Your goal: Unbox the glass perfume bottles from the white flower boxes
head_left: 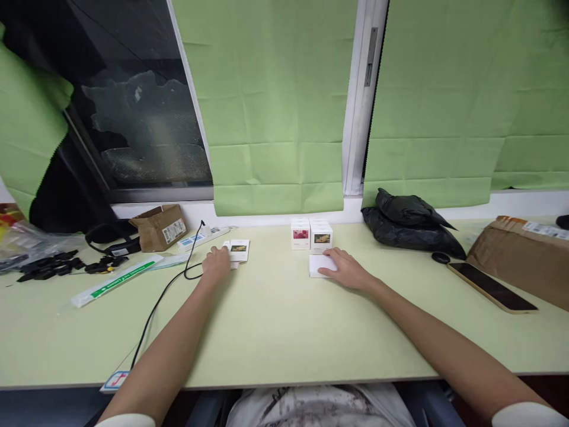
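Note:
My right hand grips a small plain white box, thumb on the near side and fingers on the far side. Directly behind it, small white boxes stand in two rows, with a pink picture on one front and a yellow-flower picture on the other. Over to the left, my left hand has its fingers curled at the left edge of flat white cartons, the top one bearing a dark picture. The fingertips there are partly hidden.
A black cable runs beside my left forearm. Left of it lie a green-and-white packet, an open brown box and black parts. On the right are a black plastic bag, a phone and a brown package.

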### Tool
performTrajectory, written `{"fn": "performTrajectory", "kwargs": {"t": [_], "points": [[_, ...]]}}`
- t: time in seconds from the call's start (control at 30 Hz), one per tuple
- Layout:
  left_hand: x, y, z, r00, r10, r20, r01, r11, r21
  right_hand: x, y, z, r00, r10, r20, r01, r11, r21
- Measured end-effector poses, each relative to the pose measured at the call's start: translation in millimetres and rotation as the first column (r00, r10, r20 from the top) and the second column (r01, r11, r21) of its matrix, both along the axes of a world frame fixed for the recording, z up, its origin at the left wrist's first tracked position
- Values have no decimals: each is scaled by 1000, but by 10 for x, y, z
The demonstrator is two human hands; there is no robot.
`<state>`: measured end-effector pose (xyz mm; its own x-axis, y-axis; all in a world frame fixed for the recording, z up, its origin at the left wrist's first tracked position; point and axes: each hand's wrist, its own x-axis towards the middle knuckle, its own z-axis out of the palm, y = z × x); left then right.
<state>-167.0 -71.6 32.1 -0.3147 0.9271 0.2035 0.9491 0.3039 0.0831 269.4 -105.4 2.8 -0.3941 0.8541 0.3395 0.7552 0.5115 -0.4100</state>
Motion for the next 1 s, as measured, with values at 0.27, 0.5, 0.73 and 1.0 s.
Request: {"fn": "performTrajectory", "kwargs": {"t": [0.27,0.5,0.73,1.0], "points": [[-44,15,15,1000,-6,-18,7,999,41,41,19,-37,999,38,33,-38,999,-12],[-57,-12,43,999,19,-31,-16,997,77,11,7,-35,997,80,4,-80,996,-46],[312,-48,105,974,-224,-42,228,953,200,-108,-111,-7,989,150,-17,-151,987,-58],[1299,-527,-121,386,-729,565,718,622,312,-188,-207,93,978,173,-116,-174,985,0]]}}
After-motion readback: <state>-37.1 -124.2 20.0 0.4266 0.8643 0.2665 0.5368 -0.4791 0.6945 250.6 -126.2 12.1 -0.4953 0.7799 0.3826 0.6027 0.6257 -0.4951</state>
